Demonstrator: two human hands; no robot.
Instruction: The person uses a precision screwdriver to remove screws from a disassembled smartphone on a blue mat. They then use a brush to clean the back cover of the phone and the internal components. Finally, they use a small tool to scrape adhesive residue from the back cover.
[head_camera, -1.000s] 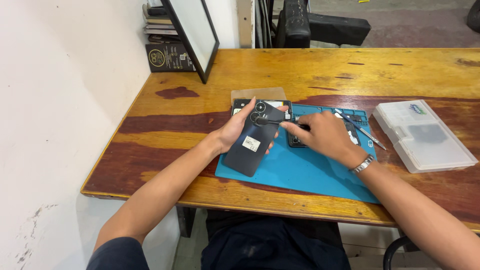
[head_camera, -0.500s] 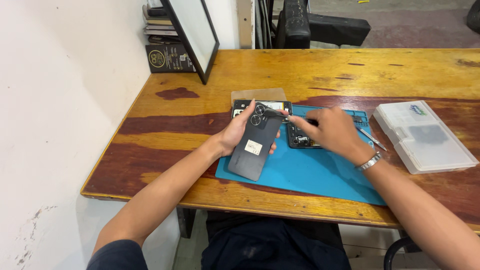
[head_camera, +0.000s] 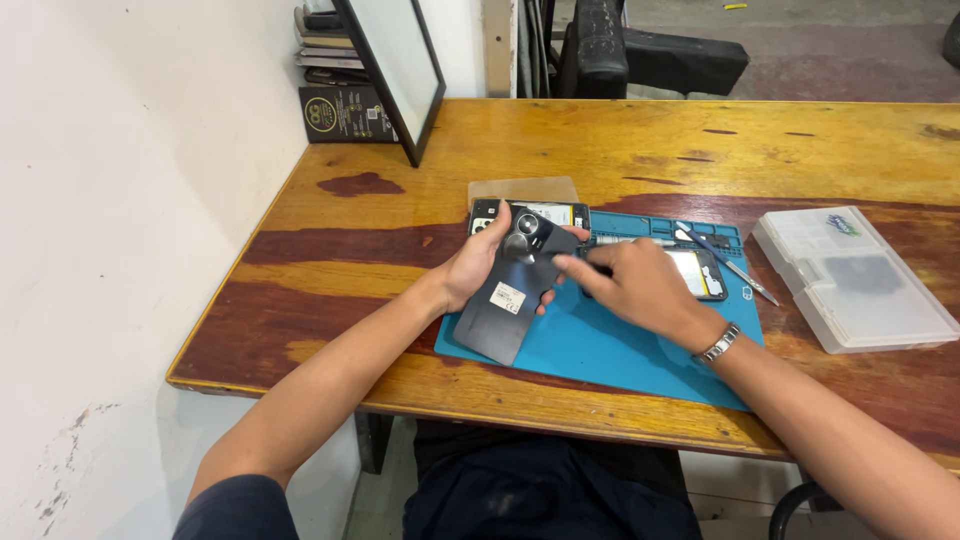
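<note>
- Left hand (head_camera: 482, 268): fingers wrapped round the upper part of a dark phone back cover (head_camera: 518, 294), thumb up by its camera ring, gripping it from the left side.
- Cover is tilted; lower end rests on the blue work mat (head_camera: 600, 345) near the mat's front-left corner, top end lifted over the mat's back-left part. White sticker shows mid-cover.
- Right hand (head_camera: 628, 285): fingers drawn together, index tip touching the cover's right edge near the top; seems to pinch a thin dark tool, can't tell for sure. Metal bracelet (head_camera: 720, 343) on the wrist.
- Mat lies mid-counter toward the front edge of the wooden counter (head_camera: 620, 150).
- Opened phone (head_camera: 700, 272) lies flat on the mat just behind the right hand, partly hidden by it.
- 2nd phone (head_camera: 535, 212) lies at the mat's back-left corner, on a tan card, partly behind the cover.
- Tweezers & a screwdriver (head_camera: 730, 262) lie on the mat's back-right part.
- Clear plastic parts box (head_camera: 850, 280) sits right of the mat, near the counter's right side, lid shut.
- Framed panel (head_camera: 395, 70) leans at the counter's back-left corner, stacked books behind it.
</note>
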